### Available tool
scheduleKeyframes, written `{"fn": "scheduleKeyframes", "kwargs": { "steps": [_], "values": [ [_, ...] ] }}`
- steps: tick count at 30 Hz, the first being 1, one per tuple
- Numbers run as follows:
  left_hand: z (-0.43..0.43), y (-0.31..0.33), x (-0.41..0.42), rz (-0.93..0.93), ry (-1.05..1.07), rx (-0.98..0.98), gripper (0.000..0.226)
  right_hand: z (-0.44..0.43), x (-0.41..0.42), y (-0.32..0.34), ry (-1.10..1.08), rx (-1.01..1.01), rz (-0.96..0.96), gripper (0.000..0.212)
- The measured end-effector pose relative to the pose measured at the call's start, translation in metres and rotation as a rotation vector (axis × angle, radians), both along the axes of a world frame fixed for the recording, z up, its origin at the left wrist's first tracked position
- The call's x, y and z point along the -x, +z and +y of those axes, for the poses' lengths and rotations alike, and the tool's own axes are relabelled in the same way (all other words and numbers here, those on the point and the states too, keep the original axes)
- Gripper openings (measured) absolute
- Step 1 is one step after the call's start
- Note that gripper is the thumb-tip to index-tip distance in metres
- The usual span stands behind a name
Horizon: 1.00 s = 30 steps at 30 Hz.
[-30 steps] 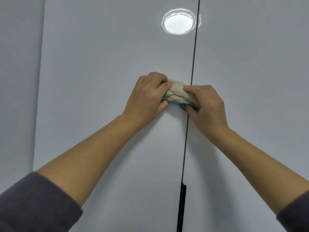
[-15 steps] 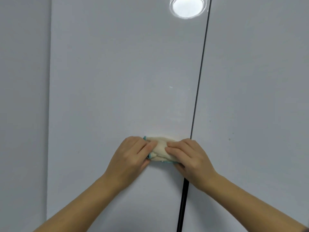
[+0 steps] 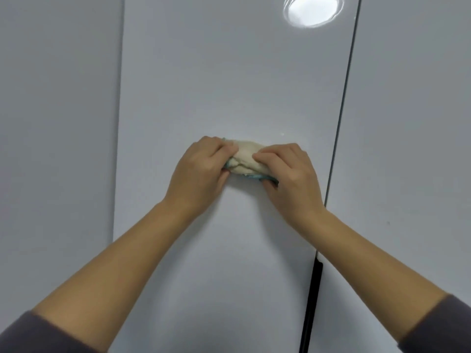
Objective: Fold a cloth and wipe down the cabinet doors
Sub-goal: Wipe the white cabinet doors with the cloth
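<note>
Head view, left hand (image 3: 201,174), right hand (image 3: 293,180), both outstretched — each grip curled round cloth (image 3: 246,157)

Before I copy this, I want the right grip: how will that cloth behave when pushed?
Probably floppy: the cloth bunches in soft creases between the left hand and right hand. Likely slides easily: the door looks glossy, showing a lamp reflection.

The cloth (image 3: 246,157) is swept off the door gap (image 3: 341,123)!
It has been slid along the cabinet door (image 3: 204,72); the gap is now left well right of the grip.
</note>
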State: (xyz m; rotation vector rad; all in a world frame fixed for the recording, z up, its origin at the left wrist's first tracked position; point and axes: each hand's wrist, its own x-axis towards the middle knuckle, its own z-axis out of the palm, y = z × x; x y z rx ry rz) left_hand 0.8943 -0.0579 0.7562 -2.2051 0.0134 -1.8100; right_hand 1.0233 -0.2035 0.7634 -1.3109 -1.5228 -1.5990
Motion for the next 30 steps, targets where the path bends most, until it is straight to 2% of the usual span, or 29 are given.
{"fn": "scheduleKeyframes", "kwargs": {
  "steps": [5, 7, 11, 14, 16, 19, 23, 25, 27, 30],
  "values": [
    [0.001, -0.145, 0.013, 0.045, -0.036, 0.097, 0.033, 0.001, 0.005, -0.114, 0.074, 0.235, -0.082, 0.009],
    [0.0, -0.165, 0.018, 0.052, -0.045, 0.121, 0.029, 0.006, 0.007, -0.131, 0.072, 0.272, -0.091, 0.015],
    [0.022, -0.105, 0.023, -0.023, 0.021, 0.104, 0.03, 0.023, 0.02, -0.076, 0.075, 0.196, -0.073, 0.031],
    [0.038, -0.038, 0.028, -0.078, 0.084, 0.095, 0.031, 0.042, 0.032, -0.019, 0.039, 0.1, -0.015, 0.03],
    [0.042, -0.016, 0.032, -0.071, 0.096, 0.105, 0.033, 0.053, 0.038, -0.003, 0.047, 0.056, 0.028, 0.029],
    [0.048, -0.037, 0.036, -0.07, 0.094, 0.112, 0.034, 0.057, 0.04, -0.024, 0.075, 0.054, 0.019, 0.021],
    [0.048, -0.133, 0.043, -0.066, 0.082, 0.163, 0.03, 0.056, 0.039, -0.092, 0.117, 0.196, -0.078, 0.012],
    [0.046, -0.159, 0.048, -0.051, 0.109, 0.199, 0.031, 0.059, 0.04, -0.11, 0.105, 0.255, -0.12, 0.013],
    [0.052, -0.148, 0.05, -0.047, 0.133, 0.185, 0.031, 0.065, 0.044, -0.1, 0.106, 0.248, -0.128, 0.013],
    [0.064, -0.085, 0.057, -0.08, 0.191, 0.142, 0.033, 0.08, 0.055, -0.049, 0.101, 0.168, -0.105, 0.015]
  ]
}}
